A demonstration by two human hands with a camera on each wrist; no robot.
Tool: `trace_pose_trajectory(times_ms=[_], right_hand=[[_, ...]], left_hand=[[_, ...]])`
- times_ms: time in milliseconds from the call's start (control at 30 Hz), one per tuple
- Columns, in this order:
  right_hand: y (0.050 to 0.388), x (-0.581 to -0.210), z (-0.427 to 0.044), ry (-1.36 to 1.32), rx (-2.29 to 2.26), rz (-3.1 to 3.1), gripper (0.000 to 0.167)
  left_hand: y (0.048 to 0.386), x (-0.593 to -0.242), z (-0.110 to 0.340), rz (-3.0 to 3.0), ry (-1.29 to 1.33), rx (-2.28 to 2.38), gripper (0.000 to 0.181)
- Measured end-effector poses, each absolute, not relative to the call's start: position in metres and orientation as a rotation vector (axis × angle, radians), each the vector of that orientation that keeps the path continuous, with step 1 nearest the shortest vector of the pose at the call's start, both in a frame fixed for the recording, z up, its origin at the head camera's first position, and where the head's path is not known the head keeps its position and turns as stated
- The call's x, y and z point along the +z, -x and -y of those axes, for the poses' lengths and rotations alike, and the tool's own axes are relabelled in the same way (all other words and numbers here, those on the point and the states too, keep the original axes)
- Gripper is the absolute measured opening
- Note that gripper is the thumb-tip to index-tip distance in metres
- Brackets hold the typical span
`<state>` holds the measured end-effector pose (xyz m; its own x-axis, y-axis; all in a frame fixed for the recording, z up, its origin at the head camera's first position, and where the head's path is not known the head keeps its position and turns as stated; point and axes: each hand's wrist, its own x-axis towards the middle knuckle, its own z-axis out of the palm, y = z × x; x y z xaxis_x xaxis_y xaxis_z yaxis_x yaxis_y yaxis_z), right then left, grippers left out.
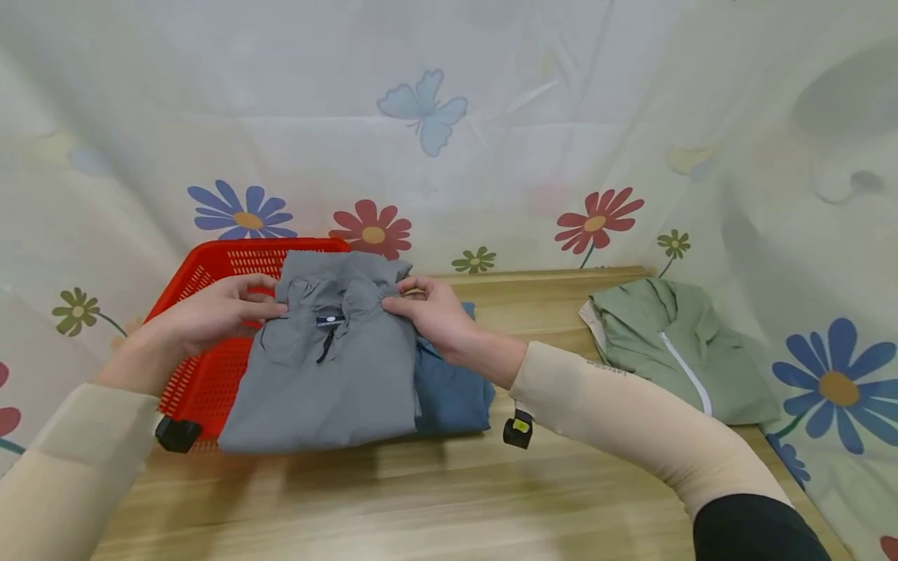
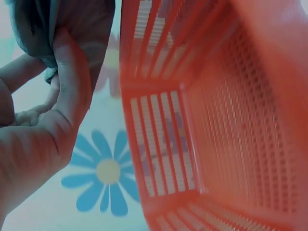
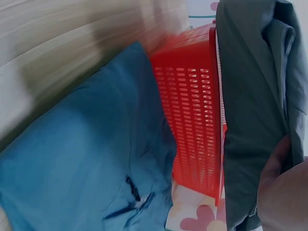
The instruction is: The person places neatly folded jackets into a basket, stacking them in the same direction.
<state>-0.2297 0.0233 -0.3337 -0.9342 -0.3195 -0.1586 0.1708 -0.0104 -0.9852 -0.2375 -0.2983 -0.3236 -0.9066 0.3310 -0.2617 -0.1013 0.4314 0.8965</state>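
A folded grey garment point(image 1: 337, 389) with a dark neck label and a black zip pull is held up between both hands, partly over the basket. My left hand point(image 1: 217, 315) pinches its upper left edge; in the left wrist view the thumb and fingers grip the dark cloth. On the other side my right hand point(image 1: 438, 315) pinches the upper right edge. The red plastic basket point(image 1: 210, 382) stands below and behind, and its visible inside in the left wrist view shows bare slotted walls. A folded blue garment point(image 3: 91, 144) lies on the table beside the basket.
A folded green garment point(image 1: 673, 343) with a white zip lies at the table's right side. The wooden table point(image 1: 449, 499) runs up to a flower-printed curtain point(image 1: 505, 156) behind and at the sides.
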Motion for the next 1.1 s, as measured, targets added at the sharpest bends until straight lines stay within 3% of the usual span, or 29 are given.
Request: trace_pose_trajectory(times_ms=[567, 767, 1100], right_hand=[[0.249, -0.339, 0.027, 0.208, -1.978, -1.928, 0.021], [0.260, -0.343, 0.047, 0.193, -1.968, -1.932, 0.019], [0.273, -0.347, 0.073, 0.147, -1.939, -2.068, 0.019]], left_hand=[[0.268, -0.320, 0.352, -2.382, -0.189, 1.207, 0.059], [0.274, -0.316, 0.368, -2.419, -0.111, 1.187, 0.048], [0.282, -0.315, 0.383, -2.513, -0.131, 1.071, 0.062]])
